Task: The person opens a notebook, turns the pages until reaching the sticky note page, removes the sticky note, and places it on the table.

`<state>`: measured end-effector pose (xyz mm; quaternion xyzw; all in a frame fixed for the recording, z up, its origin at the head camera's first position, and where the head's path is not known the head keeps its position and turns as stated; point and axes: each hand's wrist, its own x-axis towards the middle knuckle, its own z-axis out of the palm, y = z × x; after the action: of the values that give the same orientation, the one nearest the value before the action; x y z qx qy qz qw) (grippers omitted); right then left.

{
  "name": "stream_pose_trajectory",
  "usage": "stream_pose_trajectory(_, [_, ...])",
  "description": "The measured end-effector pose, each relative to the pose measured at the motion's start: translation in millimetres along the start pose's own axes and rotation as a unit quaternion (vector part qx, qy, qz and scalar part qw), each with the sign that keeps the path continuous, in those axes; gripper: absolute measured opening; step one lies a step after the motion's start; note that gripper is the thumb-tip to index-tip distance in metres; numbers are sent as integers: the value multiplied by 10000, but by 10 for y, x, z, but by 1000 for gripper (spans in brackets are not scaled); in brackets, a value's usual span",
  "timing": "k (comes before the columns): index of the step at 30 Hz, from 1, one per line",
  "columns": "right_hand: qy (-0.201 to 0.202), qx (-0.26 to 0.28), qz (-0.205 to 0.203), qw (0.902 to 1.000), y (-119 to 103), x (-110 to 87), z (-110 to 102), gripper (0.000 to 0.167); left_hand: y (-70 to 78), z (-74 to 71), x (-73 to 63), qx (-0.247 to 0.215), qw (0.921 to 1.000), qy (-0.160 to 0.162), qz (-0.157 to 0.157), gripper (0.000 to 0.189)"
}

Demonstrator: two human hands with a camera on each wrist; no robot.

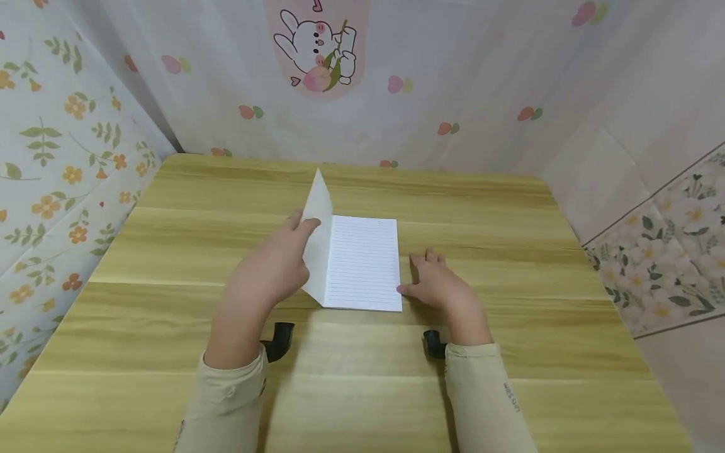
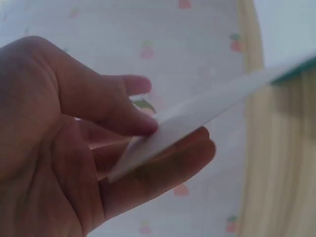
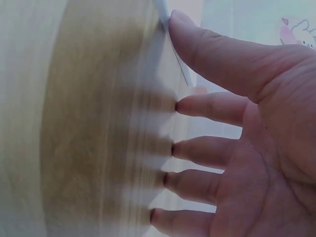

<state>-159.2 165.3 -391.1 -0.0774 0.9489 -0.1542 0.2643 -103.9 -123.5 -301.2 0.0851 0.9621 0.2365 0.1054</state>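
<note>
A notebook lies open on the wooden table, its lined page [image 1: 364, 264] facing up. The left hand [image 1: 272, 261] pinches the raised white cover or leaf [image 1: 319, 242] at the notebook's left side, holding it nearly upright. In the left wrist view this sheet [image 2: 197, 111] passes between the thumb and the fingers. At the notebook's right edge, the right hand [image 1: 438, 283] rests with its thumb on the page's border. Its other fingers [image 3: 197, 148] are spread, with their tips on the table, as the right wrist view shows.
The wooden table [image 1: 351, 390] extends around the notebook. Dark curved pieces [image 1: 280, 341] show beside both wrists. Behind the table hangs a curtain [image 1: 430, 82] with a rabbit and fruit print; floral cloth [image 1: 68, 170] covers the left side.
</note>
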Motion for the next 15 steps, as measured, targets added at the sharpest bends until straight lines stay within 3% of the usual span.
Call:
stream_pose_trajectory(6, [-73,-14,-190,9998,79,-28,-67,80,-170,83,31,531,9966,-370,-510,65])
stream_pose_trajectory(12, [-84,-153,-430,9989,146,-37,-96,75,-315,283,157,478,9854,-1076,-1228,70])
stream_pose_trajectory(15, [-108,-186,-443,9988,161,-38,-103,74,-370,383,214,366,9821,-1243,-1366,72])
